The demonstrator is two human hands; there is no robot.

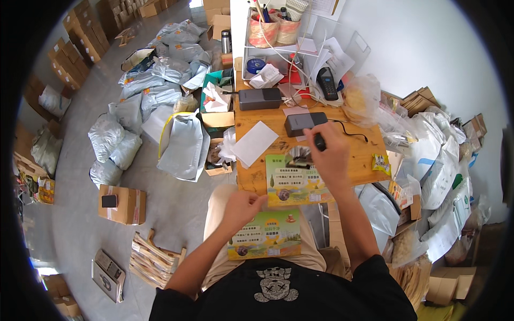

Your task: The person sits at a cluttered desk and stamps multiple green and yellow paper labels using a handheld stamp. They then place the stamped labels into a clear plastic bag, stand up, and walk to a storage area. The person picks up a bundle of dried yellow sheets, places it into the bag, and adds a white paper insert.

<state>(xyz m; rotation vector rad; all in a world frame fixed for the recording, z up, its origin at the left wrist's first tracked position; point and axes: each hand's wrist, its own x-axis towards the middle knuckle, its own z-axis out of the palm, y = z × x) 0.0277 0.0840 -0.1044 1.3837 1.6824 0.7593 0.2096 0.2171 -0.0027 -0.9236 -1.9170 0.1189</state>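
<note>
My right hand [329, 152] is over the wooden table, closed around a small black knob-like thing [319, 142] whose kind I cannot make out. Below it, a green and yellow printed sheet or flat bag [289, 187] lies at the table's front edge. A shiny dark thing [299, 157] sits at that sheet's upper edge, partly behind my right hand. My left hand [243, 207] is beside the sheet's lower left corner, fingers curled and pressed together; whatever they pinch is hidden. A similar printed sheet or bag [265, 235] rests on my lap.
On the table [257, 179] are a white paper [256, 143], two dark boxy devices [259, 99] [305, 124] and a yellow packet [381, 163]. A cordless phone [326, 84] leans behind. Grey parcels [184, 144] and a carton [122, 205] stand left; white bags [436, 176] pile up right.
</note>
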